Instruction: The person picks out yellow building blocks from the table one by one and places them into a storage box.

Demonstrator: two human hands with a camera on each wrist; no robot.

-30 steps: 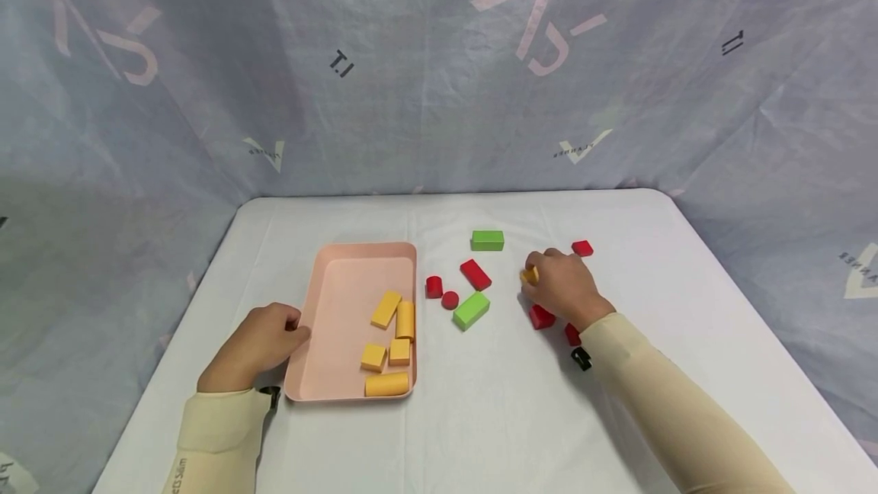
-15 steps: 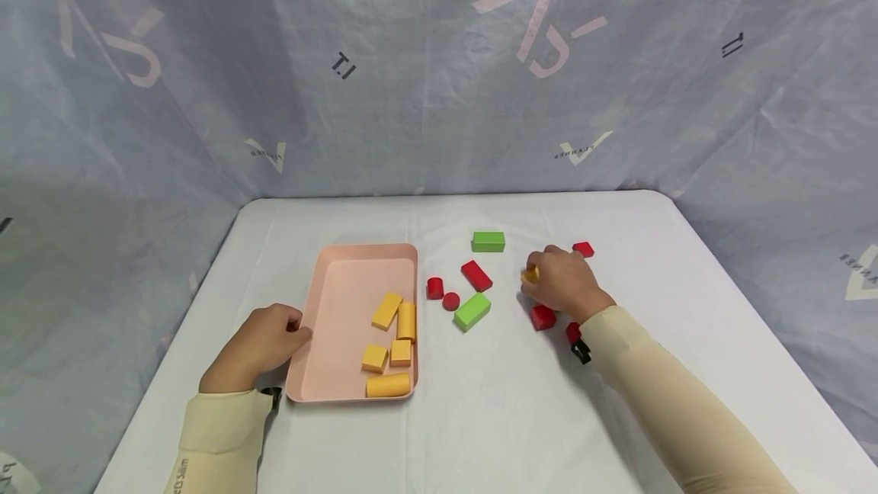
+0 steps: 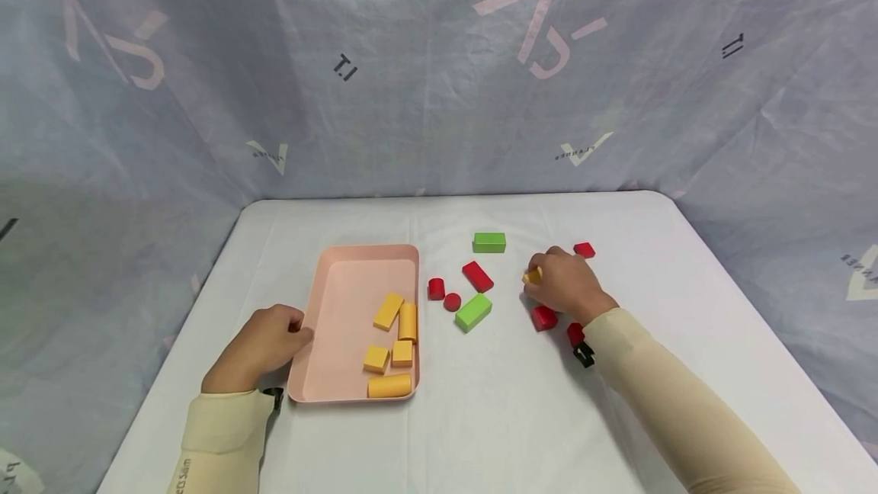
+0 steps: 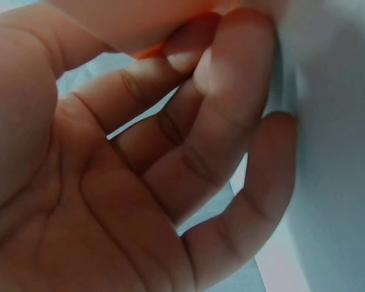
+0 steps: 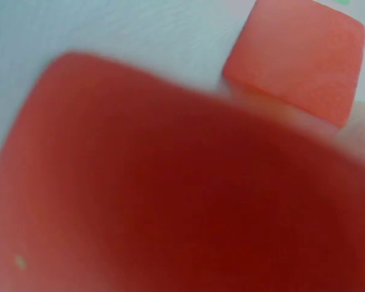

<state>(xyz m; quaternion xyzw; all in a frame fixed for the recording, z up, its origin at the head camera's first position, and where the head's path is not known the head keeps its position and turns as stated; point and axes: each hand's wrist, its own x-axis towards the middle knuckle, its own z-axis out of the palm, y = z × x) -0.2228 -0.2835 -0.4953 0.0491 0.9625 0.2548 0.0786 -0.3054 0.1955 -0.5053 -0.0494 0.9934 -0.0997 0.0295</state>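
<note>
On the left of the table in the head view lies a shallow pink tray. My left hand grips its left rim, thumb over the edge; the left wrist view shows the curled fingers against the tray's edge. A yellow block is pinched between the thumb and fingers of my right hand, low over the right half of the table. My fingers hide most of that block, so its full shape cannot be told. Close by the right hand lies a red block, also seen as a red block in the right wrist view.
Several yellow pieces, among them a yellow cylinder, lie inside the tray's right side. Between tray and right hand are green blocks, a red block, a red cylinder and a red disc. Another red piece lies behind.
Both hands stay in nearly the same place. The yellow block in the right hand appears slightly turned, while the whole head view has shifted a little.
</note>
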